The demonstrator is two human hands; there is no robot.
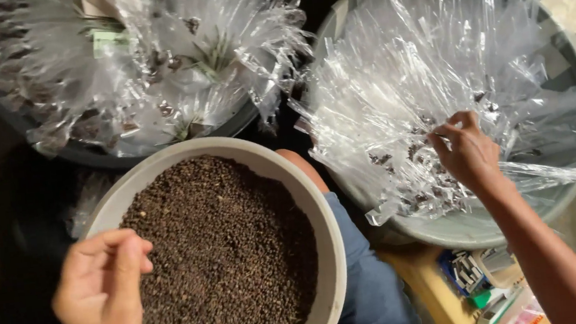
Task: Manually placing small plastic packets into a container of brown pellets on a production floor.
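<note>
A pale round bowl [320,208] is seen at the lower centre of the frame, filled almost to the rim with small dark brown seeds [233,252]. Its lower edge is cut off by the bottom of the frame.

At the right, a large grey tub [481,229] is heaped with clear plastic sleeves [426,64]; a few dark seeds can be made out inside some of them near the middle. At the upper left, a darker tub [90,154] is piled with filled sleeves [152,62], in which dark seeds and green and pale slips are visible. Its rim is largely hidden under the plastic, and its top is cut off by the frame.

The left hand [103,292] is held over the lower left edge of the bowl, its fingers curled in against the thumb as in a pinch; whether any seeds are gripped cannot be told. The right hand [466,152] is placed in the right tub, at the centre right of the frame, with fingertips closed on a sleeve in the heap.

A knee in blue cloth [366,274] is seen between the bowl and the right tub. At the lower right, a yellow surface [430,286] carries a box of staples [464,272] and small items too cut off to identify.
</note>
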